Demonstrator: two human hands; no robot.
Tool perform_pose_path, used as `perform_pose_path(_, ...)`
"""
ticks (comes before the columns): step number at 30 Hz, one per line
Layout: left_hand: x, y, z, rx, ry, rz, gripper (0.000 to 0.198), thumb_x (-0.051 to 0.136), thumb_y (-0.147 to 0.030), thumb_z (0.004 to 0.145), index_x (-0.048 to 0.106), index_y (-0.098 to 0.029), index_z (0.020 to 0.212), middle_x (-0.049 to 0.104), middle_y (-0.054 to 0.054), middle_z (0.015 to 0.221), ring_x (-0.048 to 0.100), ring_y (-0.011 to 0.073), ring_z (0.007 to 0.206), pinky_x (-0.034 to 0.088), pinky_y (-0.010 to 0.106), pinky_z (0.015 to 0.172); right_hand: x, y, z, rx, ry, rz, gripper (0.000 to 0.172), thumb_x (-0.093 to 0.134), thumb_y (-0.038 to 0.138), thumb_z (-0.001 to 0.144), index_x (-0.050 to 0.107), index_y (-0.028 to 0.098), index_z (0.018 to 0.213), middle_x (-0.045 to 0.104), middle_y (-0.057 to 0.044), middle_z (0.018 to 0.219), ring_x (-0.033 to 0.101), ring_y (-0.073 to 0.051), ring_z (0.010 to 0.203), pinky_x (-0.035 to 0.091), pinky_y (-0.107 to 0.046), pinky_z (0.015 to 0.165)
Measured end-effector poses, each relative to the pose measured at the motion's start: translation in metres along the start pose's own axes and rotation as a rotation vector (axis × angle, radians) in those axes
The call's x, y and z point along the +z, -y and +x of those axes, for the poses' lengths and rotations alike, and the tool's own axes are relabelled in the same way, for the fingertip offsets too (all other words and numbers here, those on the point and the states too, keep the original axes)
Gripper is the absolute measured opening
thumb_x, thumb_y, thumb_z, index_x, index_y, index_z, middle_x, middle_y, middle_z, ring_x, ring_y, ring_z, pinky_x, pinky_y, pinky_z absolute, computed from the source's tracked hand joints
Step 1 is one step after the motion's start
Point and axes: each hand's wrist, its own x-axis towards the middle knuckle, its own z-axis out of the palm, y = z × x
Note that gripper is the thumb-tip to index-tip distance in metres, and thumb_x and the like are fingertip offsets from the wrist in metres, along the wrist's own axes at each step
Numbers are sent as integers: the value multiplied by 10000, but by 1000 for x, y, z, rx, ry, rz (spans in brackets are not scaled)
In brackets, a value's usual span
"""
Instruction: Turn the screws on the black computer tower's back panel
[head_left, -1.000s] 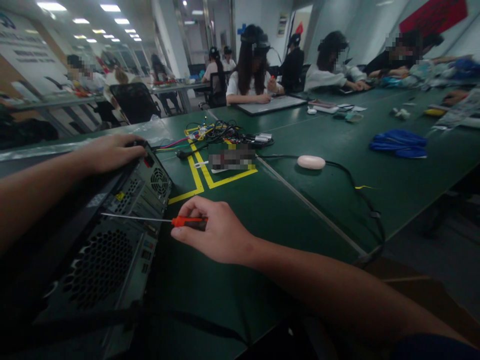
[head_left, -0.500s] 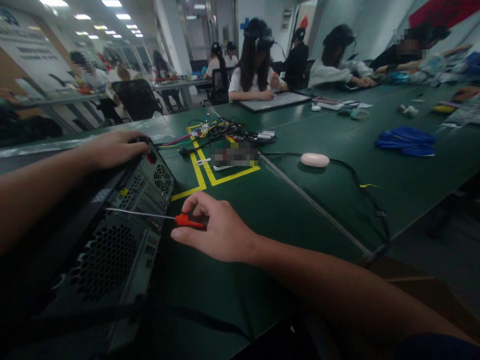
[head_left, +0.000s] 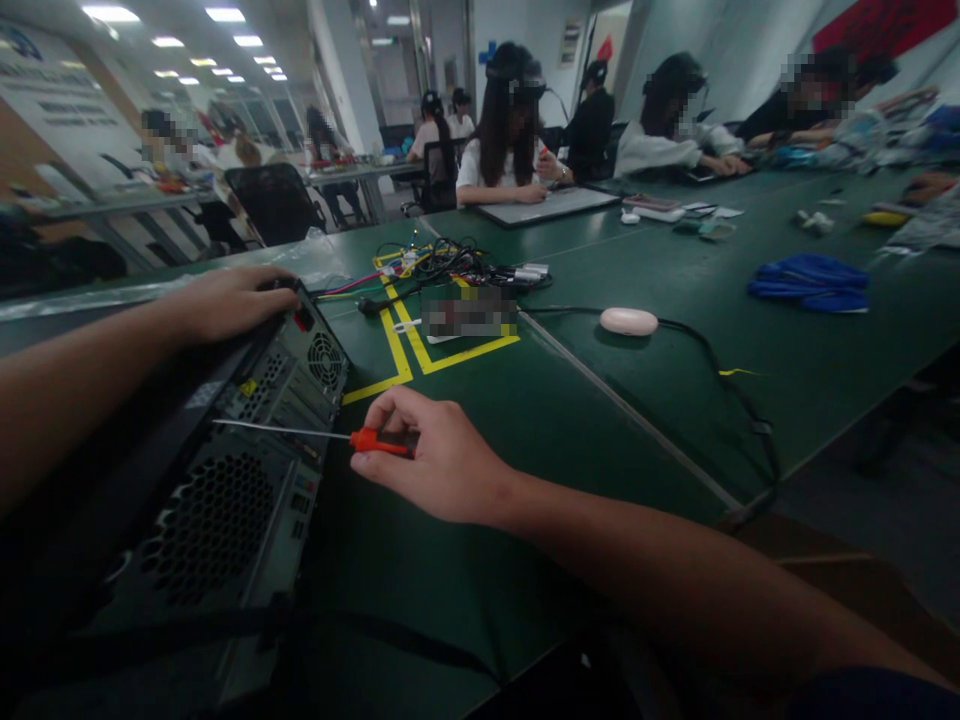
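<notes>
A computer case [head_left: 225, 500] lies on its side on the green table [head_left: 525, 420], its rear panel with fan grilles facing me. My right hand [head_left: 439, 460] pinches the red handle of a screwdriver [head_left: 322, 436]; its thin steel shaft points left with the tip at the rear panel's edge. My left hand [head_left: 229, 298] rests on the far top corner of the case, fingers curled over its edge.
Yellow tape lines [head_left: 405, 350] mark the table beyond the case. A tangle of cables [head_left: 450, 265] lies behind them, and a pink oval device [head_left: 628, 321] with a black cord to the right. Blue cloth [head_left: 810, 283] lies far right. Other people sit along the far side.
The screwdriver handle turned slightly between my right fingers and the hand shifted a little. My left hand stayed on the case. The view drifted slightly.
</notes>
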Motion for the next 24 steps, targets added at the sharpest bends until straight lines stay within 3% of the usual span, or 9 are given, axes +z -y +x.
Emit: perform_pose_path(24, 2, 4, 2, 2, -7, 3, 785, 325, -618, 812, 575, -128, 1372, 587, 140, 1409, 541, 347, 1295, 379, 467, 1136, 0, 2, -1, 47, 16, 22, 238, 707, 373, 870, 590, 196, 980, 647, 10, 843, 598, -138, 744, 457, -280, 682)
